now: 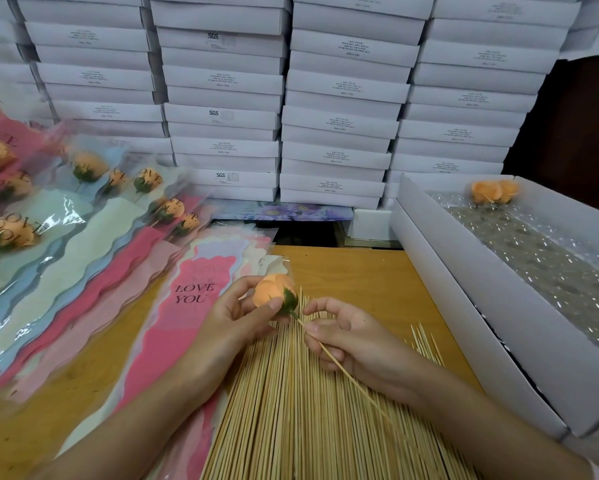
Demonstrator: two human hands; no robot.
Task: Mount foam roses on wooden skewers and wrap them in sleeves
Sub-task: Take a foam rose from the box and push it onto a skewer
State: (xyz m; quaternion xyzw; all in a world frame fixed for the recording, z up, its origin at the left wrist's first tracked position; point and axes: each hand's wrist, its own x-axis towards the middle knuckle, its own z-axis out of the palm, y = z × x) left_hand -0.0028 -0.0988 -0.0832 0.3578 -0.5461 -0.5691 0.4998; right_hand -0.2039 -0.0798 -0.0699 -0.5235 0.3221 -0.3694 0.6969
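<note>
Light was soft and even, seemingly from overhead, with only faint shadows under the hands. Glare flashed off the plastic sleeves (66,216) at left and the bubble wrap (540,258) at right. Wide-angle distortion bowed the stacked white boxes (343,119); the far-left edge smeared soft, and the upper right corner fell dark.

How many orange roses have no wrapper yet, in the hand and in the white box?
Rose in left hand: 1
Roses in box: 2
Total: 3
</note>
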